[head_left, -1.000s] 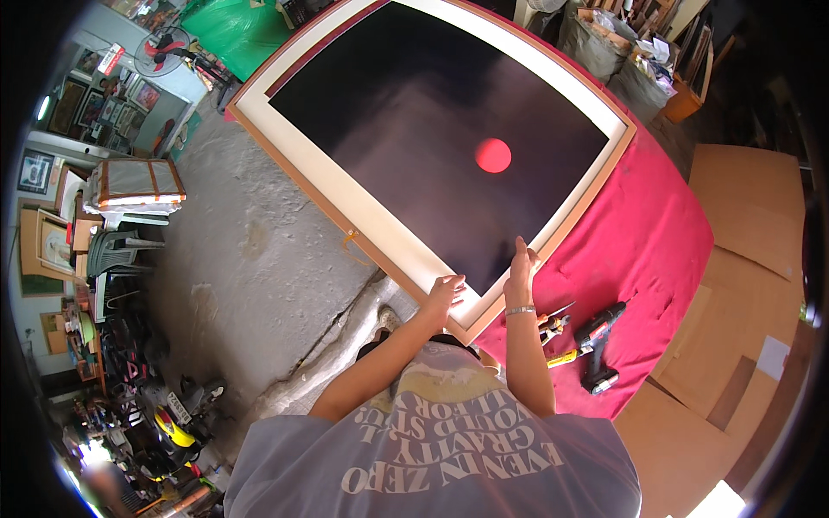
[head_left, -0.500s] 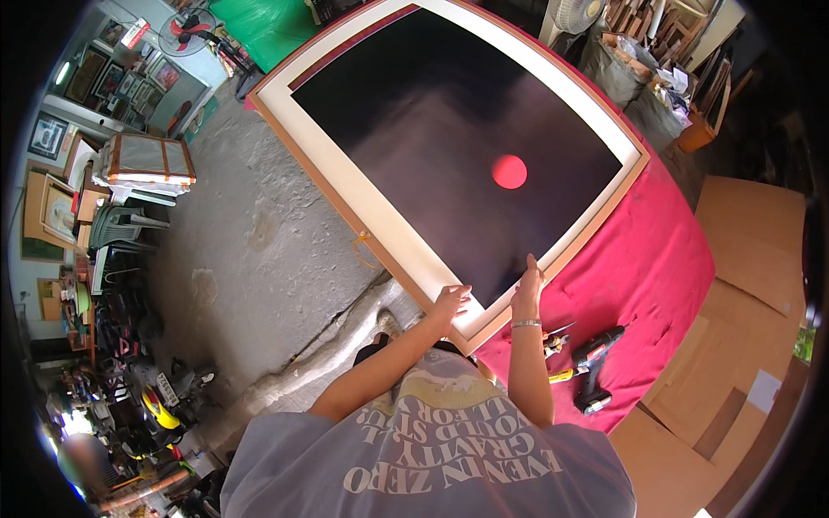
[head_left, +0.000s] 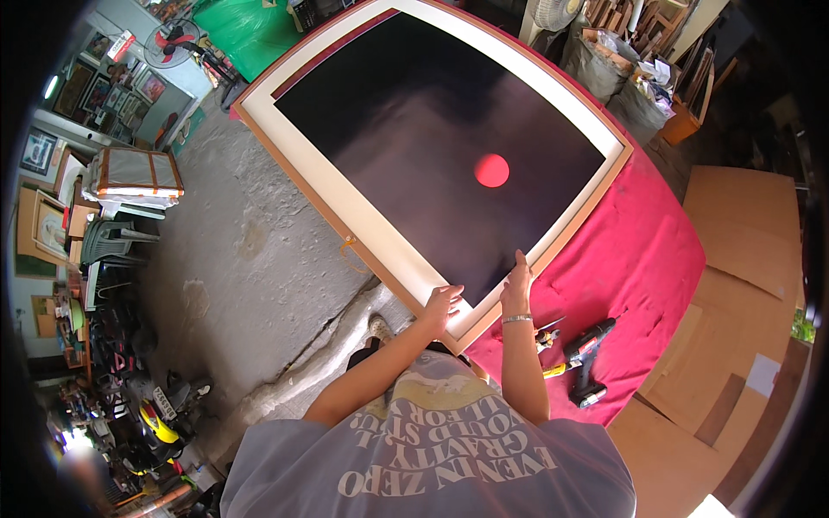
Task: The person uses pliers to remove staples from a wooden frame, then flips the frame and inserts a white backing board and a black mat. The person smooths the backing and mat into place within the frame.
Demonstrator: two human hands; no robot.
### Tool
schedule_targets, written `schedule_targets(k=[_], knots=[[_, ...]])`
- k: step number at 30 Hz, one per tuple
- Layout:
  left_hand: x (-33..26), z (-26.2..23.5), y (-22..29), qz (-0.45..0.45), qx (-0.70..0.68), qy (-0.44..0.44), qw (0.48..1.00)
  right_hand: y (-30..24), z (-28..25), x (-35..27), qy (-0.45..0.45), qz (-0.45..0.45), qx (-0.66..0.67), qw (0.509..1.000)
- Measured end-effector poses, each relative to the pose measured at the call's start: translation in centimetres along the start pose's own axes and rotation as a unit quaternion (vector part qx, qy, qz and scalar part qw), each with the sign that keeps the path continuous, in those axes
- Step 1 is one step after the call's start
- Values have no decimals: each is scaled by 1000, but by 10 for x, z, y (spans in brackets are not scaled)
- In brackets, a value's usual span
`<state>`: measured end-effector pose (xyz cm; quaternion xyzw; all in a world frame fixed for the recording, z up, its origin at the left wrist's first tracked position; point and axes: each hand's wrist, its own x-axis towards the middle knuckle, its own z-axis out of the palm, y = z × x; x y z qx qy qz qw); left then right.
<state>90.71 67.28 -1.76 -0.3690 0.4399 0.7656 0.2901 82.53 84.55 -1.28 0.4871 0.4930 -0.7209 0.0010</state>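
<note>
A large framed picture point(head_left: 432, 138) lies slanted in front of me: dark surface, one red disc, a cream border and a thin light-brown wooden frame point(head_left: 561, 237). My left hand point(head_left: 442, 308) is closed over the frame's left side close to its near corner, fingers on the cream border. On the other side of that corner my right hand point(head_left: 517, 287) grips the edge, its fingers pointing away from me along the frame. The undersides of both grips are hidden. A small yellow-orange tie point(head_left: 348, 243) hangs at the frame's left edge.
The picture rests over a red cloth-covered table point(head_left: 639, 259). On the cloth, right of my right forearm, lie a cordless drill point(head_left: 589, 363) and pliers point(head_left: 547, 337). Cardboard sheets point(head_left: 734, 337) are at the right. Grey concrete floor point(head_left: 250, 216) and a kerb-like ledge point(head_left: 319, 345) are at the left.
The whole view has shifted and turned a little, so most things sit slightly further left. Both hands keep their places on the frame, which stays nearly still on the table.
</note>
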Motion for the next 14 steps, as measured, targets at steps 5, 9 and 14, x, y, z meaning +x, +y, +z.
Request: schedule_targets(k=[5,9,14], knots=[[-3,2,1,5,-3,3,1000,-4,4,-7,9,-4,4,1000],[-4,3,-1,7,0,-1,1000,-6,6,-15,30,-2,5,1000],[1,0,-5,3,18,-18,1000,-12,1,-16,21,-3,-9,1000]])
